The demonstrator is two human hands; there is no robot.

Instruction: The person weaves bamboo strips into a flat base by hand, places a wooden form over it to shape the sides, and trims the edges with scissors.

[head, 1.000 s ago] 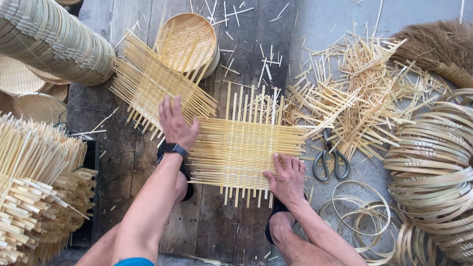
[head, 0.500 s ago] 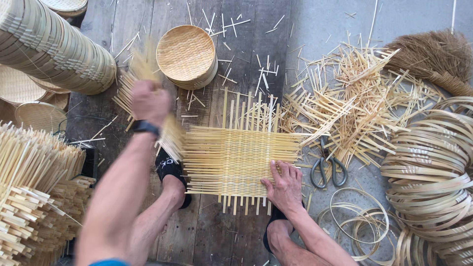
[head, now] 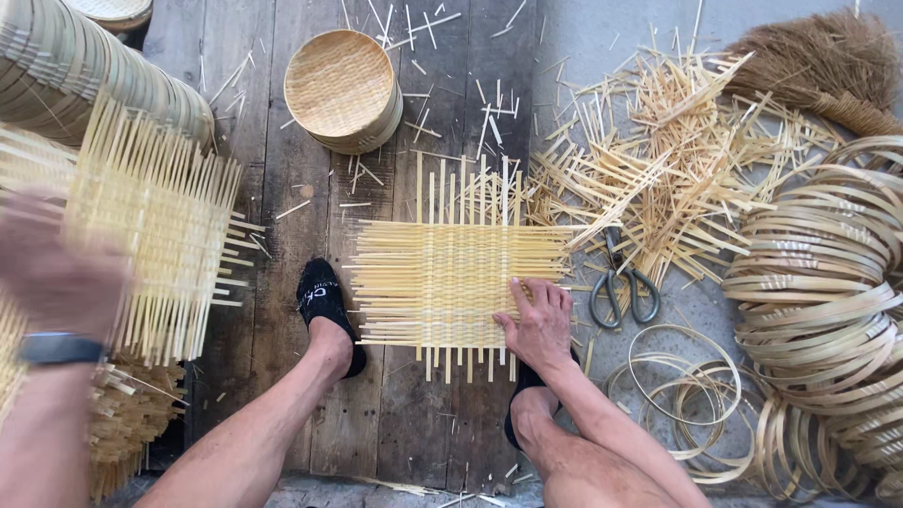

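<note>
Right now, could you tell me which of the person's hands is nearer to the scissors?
Right. The right hand rests on the woven mat, just left of the scissors. The left hand is far off at the left edge, lifting another mat.

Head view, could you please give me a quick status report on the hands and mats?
Left hand lifting woven mat at left. Right hand flat on floor mat. Scissors beside it.

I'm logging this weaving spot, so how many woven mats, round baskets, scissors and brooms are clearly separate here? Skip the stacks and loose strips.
Woven bamboo mats: 2, one in the left hand at, one under the right hand at
Round woven baskets: 1
Scissors: 1
Brooms: 1
Total: 5
</note>
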